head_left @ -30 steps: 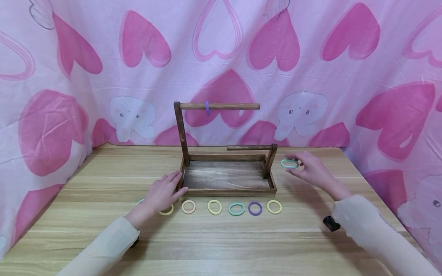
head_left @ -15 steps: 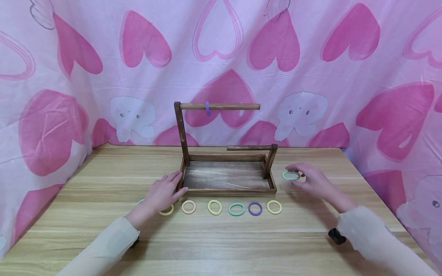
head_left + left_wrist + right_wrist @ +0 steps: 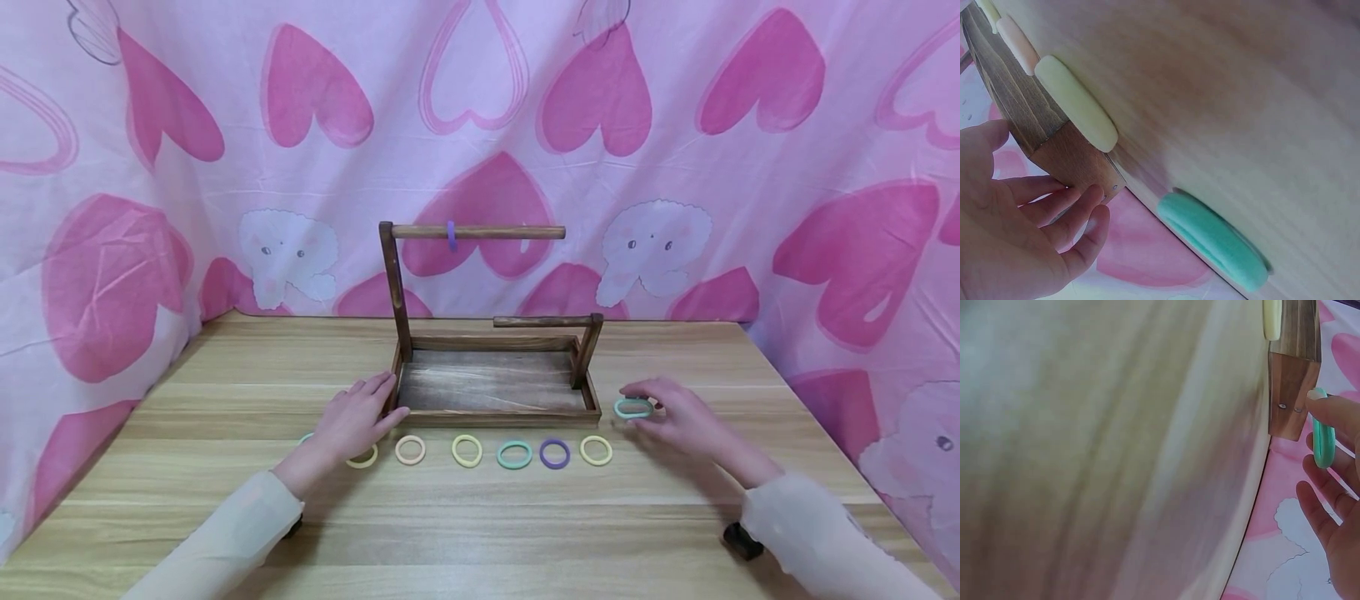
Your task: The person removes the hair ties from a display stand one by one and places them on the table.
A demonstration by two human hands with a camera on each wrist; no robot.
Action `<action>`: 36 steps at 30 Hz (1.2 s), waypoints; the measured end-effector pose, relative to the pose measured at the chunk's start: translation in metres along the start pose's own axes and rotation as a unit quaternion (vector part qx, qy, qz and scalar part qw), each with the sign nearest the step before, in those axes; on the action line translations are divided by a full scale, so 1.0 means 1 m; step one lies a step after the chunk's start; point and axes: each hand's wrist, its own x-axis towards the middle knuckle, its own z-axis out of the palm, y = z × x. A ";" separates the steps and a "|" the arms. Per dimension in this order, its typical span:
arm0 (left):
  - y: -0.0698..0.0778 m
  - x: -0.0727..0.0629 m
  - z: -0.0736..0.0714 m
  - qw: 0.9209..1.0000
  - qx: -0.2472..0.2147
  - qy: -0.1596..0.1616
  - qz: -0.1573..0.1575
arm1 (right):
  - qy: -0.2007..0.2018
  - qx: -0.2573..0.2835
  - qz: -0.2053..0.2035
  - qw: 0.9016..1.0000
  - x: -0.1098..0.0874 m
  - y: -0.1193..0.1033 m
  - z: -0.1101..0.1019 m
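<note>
A dark wooden rack with a tray base and two horizontal bars stands on the table. My left hand rests against the tray's left end, fingers fairly straight, holding nothing. To the right of the tray, my right hand pinches a mint green ring between thumb and fingers, above the table. A purple ring hangs on the upper bar; the lower bar carries none. Beside the left hand, a teal ring and a pale yellow ring lie on the table, partly hidden in the head view.
Before the tray lie a peach ring, a yellow ring, a green ring, a purple ring and another yellow ring in a row. A pink heart-print curtain encloses the table's back and sides.
My right hand has moved toward the front of the table with the mint green ring, from beside the short post to near the tray's front right corner. The left hand stays put.
</note>
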 end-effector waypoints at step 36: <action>0.000 0.000 0.002 1.000 0.002 0.009 0.001 | -0.091 -0.005 -0.030 0.995 -0.023 -0.007 0.005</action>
